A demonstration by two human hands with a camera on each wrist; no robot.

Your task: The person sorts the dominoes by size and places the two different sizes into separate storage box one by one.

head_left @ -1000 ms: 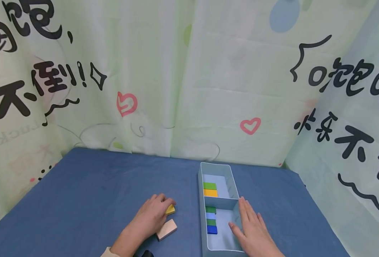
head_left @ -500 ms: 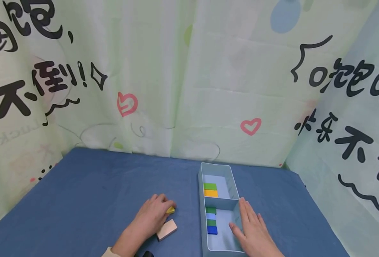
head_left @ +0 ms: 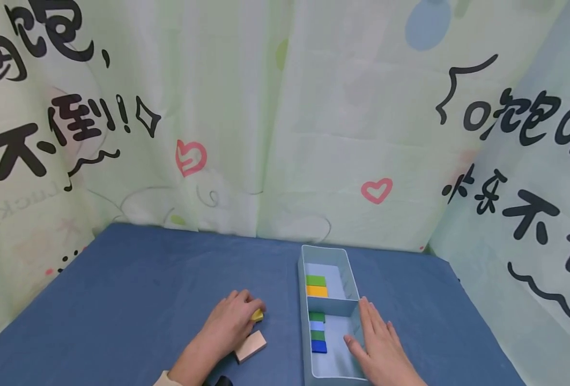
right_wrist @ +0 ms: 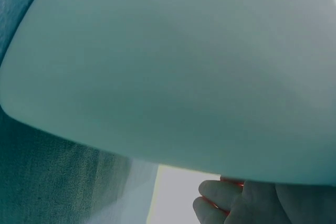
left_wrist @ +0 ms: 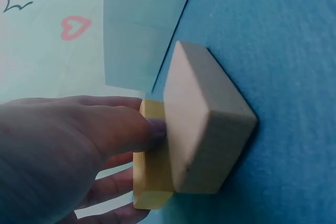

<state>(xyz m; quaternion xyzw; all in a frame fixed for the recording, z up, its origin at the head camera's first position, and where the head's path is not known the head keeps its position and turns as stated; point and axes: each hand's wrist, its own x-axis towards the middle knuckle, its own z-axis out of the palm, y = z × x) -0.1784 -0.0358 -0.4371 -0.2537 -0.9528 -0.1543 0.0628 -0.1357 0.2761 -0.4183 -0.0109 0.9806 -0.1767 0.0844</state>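
Between thumb and fingers my left hand (head_left: pixel 227 324) pinches a yellow block (head_left: pixel 258 315). In the left wrist view the yellow block (left_wrist: pixel 152 179) stands right against a pale wooden block (left_wrist: pixel 207 119), which lies on the blue cloth. A light blue two-compartment box (head_left: pixel 305 354) stands to the right. Along its right side lies my right hand (head_left: pixel 381 343), fingers straight, thumb reaching over the rim. The far compartment has a light green block (head_left: pixel 316 280) and an orange block (head_left: pixel 317 291). Several green and blue blocks (head_left: pixel 318 334) line the near compartment's left wall.
A blue cloth (head_left: pixel 145 289) covers the table. Pale printed curtains (head_left: pixel 275 134) enclose it at the back and sides. A small black object (head_left: pixel 224 380) shows at the bottom edge near my left wrist. The box wall (right_wrist: pixel 168 77) fills most of the right wrist view.
My left hand's fingers shift very slightly around the yellow block. The right hand, the box and the wooden block stay where they were.
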